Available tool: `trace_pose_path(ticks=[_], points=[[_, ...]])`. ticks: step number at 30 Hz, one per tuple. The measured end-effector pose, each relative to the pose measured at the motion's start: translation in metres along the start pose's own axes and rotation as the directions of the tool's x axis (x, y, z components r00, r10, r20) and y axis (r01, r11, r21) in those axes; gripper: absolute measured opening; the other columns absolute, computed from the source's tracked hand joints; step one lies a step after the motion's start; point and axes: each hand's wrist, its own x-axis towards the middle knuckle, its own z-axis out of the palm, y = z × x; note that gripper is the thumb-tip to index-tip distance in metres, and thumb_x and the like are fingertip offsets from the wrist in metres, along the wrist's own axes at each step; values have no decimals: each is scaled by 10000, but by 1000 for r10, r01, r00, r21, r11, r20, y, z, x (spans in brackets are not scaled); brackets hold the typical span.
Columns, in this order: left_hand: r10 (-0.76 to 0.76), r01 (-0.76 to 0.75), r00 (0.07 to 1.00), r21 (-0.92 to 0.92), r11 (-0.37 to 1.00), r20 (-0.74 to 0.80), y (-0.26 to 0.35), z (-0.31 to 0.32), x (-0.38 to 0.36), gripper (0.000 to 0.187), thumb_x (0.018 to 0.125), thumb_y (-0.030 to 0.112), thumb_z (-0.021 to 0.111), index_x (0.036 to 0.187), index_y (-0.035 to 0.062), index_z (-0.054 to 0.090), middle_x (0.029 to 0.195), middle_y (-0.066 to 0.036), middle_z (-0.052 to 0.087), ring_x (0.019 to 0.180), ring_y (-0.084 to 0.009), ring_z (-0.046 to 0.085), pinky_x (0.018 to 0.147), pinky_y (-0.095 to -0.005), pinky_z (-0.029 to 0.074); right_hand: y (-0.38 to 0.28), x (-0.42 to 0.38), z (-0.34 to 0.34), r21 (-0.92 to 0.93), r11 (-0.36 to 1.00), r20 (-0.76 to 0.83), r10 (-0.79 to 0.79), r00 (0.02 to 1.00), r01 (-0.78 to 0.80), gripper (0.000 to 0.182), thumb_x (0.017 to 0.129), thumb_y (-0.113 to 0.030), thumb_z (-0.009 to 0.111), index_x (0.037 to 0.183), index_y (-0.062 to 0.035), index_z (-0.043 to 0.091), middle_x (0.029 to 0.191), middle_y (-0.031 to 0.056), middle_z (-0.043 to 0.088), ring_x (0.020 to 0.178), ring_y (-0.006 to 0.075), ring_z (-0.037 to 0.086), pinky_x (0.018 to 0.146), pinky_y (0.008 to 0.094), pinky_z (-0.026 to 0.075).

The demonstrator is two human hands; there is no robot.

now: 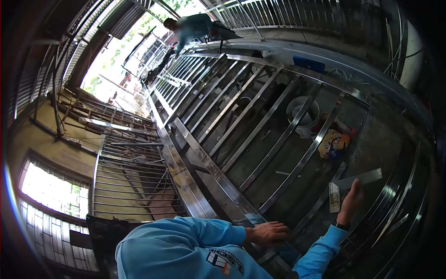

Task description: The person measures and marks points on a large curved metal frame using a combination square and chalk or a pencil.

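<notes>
A large stainless-steel gate frame (218, 181) of parallel bars lies flat in front of me. My left hand (267, 232), in a light blue sleeve, rests palm down with fingers spread on the frame's wide near rail. My right hand (350, 201), a dark band on its wrist, reaches to a curved bar at the right. Its fingertips grip a short flat steel strip (367, 176) lying across that bar. A small printed ruler-like piece (333, 197) lies just left of this hand.
A white bucket (303, 114) and a colourful bag (335, 143) sit on the concrete floor under the bars. Another person in a grey-blue top (195, 27) bends over the frame's far end. More metal grilles (125, 181) lean at the left.
</notes>
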Motion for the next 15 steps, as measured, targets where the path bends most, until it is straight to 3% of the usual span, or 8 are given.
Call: trace_pose_path(ticks=[1, 2, 4, 5, 10, 15], points=[[44, -45, 999, -11, 999, -26, 4, 3, 8, 374, 867, 322, 653, 1132, 74, 562, 1136, -128, 550, 995, -296, 563, 837, -412, 473, -1, 4, -8, -39, 999, 46, 19, 999, -17, 481, 989, -379, 493, 967, 79, 637, 796, 177, 670, 695, 299, 623, 669, 418, 477], [46, -46, 999, -14, 999, -27, 9, 6, 14, 374, 867, 322, 653, 1132, 74, 562, 1136, -128, 550, 995, -296, 563, 837, -412, 473, -4, 6, -15, -43, 999, 46, 18, 999, -16, 481, 989, -379, 493, 967, 79, 637, 796, 177, 670, 695, 299, 623, 669, 418, 477], [-42, 41, 999, 27, 999, 18, 18, 7, 24, 374, 858, 339, 653, 1102, 69, 568, 1091, -124, 548, 967, -287, 563, 816, -405, 481, -25, 10, -30, -446, 895, 44, 24, 999, -2, 489, 995, -394, 461, 960, 56, 649, 803, 237, 660, 733, 382, 639, 646, 437, 469], [-40, 40, 999, 25, 999, 20, 18, 8, 25, 374, 858, 339, 653, 1102, 69, 568, 1091, -124, 548, 967, -287, 563, 816, -405, 481, -28, 14, -38, -582, 813, 112, 98, 989, -15, 514, 993, -420, 444, 947, 49, 651, 839, 273, 645, 793, 442, 618, 649, 460, 463], [-78, 77, 996, 47, 996, 30, 22, 4, 24, 406, 856, 399, 636, 1074, 61, 577, 1053, -117, 543, 956, -280, 555, 804, -399, 481, -5, 15, -47, -598, 802, 96, 71, 993, 0, 517, 978, -430, 476, 911, 57, 635, 817, 276, 639, 783, 456, 611, 656, 475, 457], [-105, 100, 992, 66, 993, 74, 21, 6, 22, 411, 862, 420, 622, 1038, 51, 585, 1039, -120, 546, 946, -285, 552, 807, -402, 475, 12, 14, -49, -494, 870, 29, 4, 1000, 11, 479, 977, -375, 503, 962, 93, 601, 904, 302, 630, 864, 457, 608, 721, 469, 457]])
